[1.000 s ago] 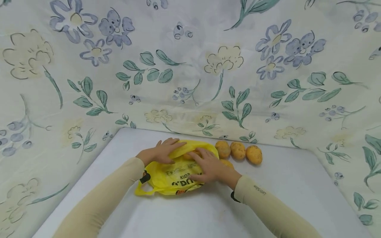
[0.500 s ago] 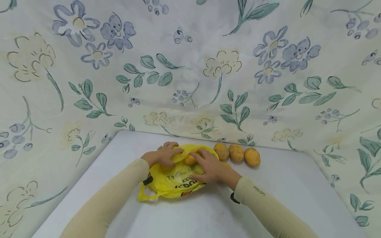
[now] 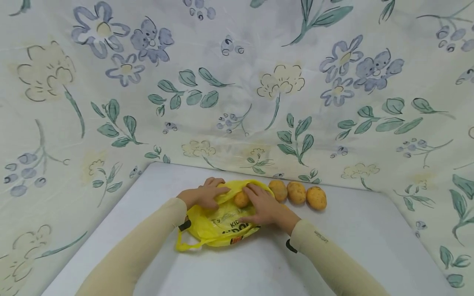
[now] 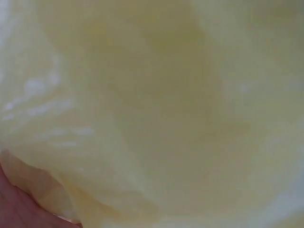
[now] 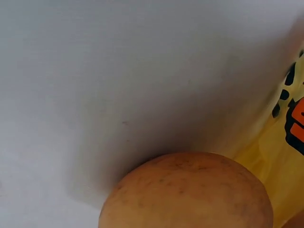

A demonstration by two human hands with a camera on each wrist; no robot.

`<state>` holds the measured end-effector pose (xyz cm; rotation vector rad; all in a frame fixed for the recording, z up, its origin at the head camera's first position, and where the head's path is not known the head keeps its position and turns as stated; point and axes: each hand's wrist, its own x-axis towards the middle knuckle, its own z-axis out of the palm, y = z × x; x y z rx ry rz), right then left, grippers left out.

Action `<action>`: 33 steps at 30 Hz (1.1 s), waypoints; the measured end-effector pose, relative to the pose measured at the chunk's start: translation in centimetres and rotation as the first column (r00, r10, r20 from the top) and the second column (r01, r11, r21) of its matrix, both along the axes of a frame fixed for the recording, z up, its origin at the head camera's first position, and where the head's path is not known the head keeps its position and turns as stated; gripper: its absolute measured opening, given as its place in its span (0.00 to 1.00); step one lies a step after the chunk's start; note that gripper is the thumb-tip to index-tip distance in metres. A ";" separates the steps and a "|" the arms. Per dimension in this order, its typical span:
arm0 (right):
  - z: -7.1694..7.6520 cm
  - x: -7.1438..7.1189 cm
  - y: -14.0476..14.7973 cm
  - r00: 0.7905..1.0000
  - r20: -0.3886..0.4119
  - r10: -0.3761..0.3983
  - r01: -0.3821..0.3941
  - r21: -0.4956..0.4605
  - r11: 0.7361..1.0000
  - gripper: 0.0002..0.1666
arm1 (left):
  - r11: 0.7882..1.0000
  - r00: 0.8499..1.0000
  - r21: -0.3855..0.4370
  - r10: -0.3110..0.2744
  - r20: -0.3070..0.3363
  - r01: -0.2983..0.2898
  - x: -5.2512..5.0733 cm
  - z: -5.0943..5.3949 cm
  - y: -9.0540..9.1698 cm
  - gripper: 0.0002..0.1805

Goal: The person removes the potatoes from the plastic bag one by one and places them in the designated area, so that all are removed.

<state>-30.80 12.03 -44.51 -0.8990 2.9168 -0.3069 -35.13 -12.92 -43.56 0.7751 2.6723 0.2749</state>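
A yellow plastic bag (image 3: 211, 232) with black print lies on the white table, its mouth raised and spread. At the bag's left side, my left hand (image 3: 201, 195) holds the rim between thumb and fingers. One potato (image 3: 241, 199) shows in the bag's mouth, close to the fingertips of my right hand (image 3: 264, 207). That hand reaches over the bag's right side, fingers spread and slightly bent. The right wrist view has another potato (image 5: 187, 194) close up, with printed yellow plastic beside it. Yellow film (image 4: 166, 109) fills most of the left wrist view.
Three potatoes stand in a row behind and right of the bag: one near the bag (image 3: 277, 190), a middle potato (image 3: 296, 193) and a right-hand potato (image 3: 316, 198). A floral cloth (image 3: 237, 102) hangs behind the white table (image 3: 355, 238).
The potato in the bag's mouth, mostly covered by my right fingers before, now shows more fully. My right fingers sit slightly farther right of it. The left hand keeps its hold on the bag.
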 end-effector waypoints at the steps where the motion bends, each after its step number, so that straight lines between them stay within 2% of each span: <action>1: -0.1 -0.2 0.0 1.000 0.008 -0.004 0.005 -0.010 1.000 0.60 | 1.000 1.000 -0.001 0.003 0.001 -0.003 0.0 0.0 -0.1 0.39; 10: -0.2 -1.4 0.0 0.991 0.108 -0.079 0.095 -0.149 0.984 0.59 | 0.999 1.000 0.034 0.013 0.024 -0.014 -0.2 -0.1 -0.1 0.41; 14: -0.1 -1.8 -0.2 0.988 0.128 -0.088 0.111 -0.180 0.977 0.58 | 0.999 0.999 0.044 0.029 0.037 -0.031 -0.1 -0.1 -0.1 0.41; 23: 0.0 -2.3 -0.5 0.983 0.144 -0.113 0.138 -0.176 0.975 0.57 | 0.998 0.999 0.058 0.027 0.035 -0.029 0.0 0.0 0.1 0.44; 28: 0.1 -2.2 -0.8 0.980 0.143 -0.140 0.165 -0.178 0.970 0.55 | 1.000 1.000 0.003 -0.017 -0.023 0.017 -0.1 -0.2 0.2 0.42; 31: 0.1 -2.2 -1.2 0.977 0.137 -0.163 0.181 -0.135 0.974 0.54 | 0.999 0.997 -0.034 -0.037 -0.061 0.035 -0.1 -0.4 0.1 0.42; 33: 0.0 -2.3 -1.4 0.976 0.129 -0.175 0.188 -0.098 0.977 0.53 | 0.999 0.998 -0.029 -0.029 -0.062 0.027 -0.1 -0.5 0.0 0.42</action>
